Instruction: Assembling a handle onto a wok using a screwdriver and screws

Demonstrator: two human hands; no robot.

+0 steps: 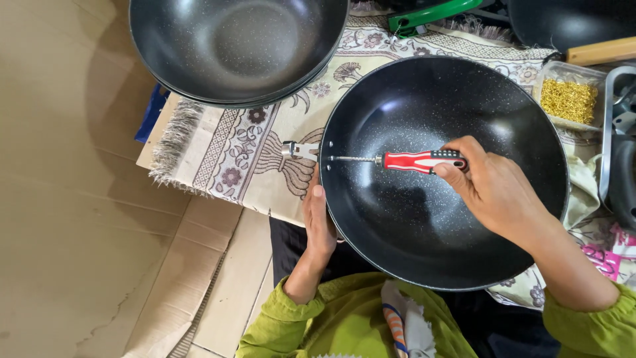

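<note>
A black speckled pan [424,219] lies tilted across my lap and a patterned cloth. My right hand [493,189] grips a screwdriver [414,160] with a red and white handle. Its shaft points left, and the tip meets the inner wall of the pan beside two rivet holes. Outside the rim at that spot sits a small metal handle bracket [299,150]. My left hand [320,222] presses against the outer left rim of the pan, just below the bracket.
A stack of similar black pans [232,46] stands at the upper left on the patterned cloth [225,152]. A clear tub of small gold screws [568,99] sits at the right, beside a metal tray [613,132]. Cardboard [73,199] covers the floor at left.
</note>
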